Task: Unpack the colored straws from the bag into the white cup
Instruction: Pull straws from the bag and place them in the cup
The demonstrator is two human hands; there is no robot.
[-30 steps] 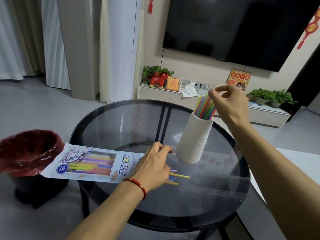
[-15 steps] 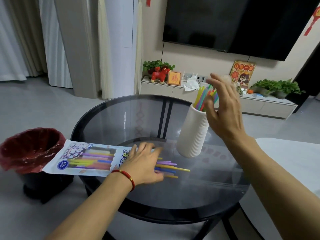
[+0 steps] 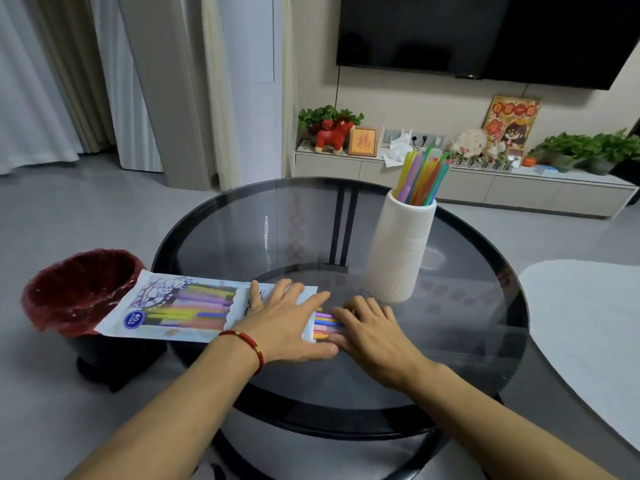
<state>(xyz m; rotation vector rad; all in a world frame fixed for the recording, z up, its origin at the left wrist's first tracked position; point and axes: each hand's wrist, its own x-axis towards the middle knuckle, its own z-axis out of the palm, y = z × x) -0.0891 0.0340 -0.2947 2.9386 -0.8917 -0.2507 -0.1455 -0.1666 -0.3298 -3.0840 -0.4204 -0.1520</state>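
Note:
A straw bag (image 3: 180, 308) lies flat across the left edge of the round glass table (image 3: 467, 358), with colored straws showing through its window. My left hand (image 3: 287, 323) presses flat on the bag's open right end, fingers straight. Loose colored straws (image 3: 323, 325) stick out of that end. My right hand (image 3: 370, 327) lies over their tips with its fingers on them; whether it grips any is hidden. The ribbed white cup (image 3: 401, 247) stands upright behind the hands and holds several colored straws (image 3: 422, 178).
A bin with a red liner (image 3: 79, 289) stands on the floor left of the table, under the bag's far end. A white surface (image 3: 588, 341) lies to the right. A low TV cabinet (image 3: 450, 181) with plants and ornaments runs along the back wall.
My right hand has come down from the cup's straws to the loose straws at the bag's mouth. My left hand stays pressed on the bag.

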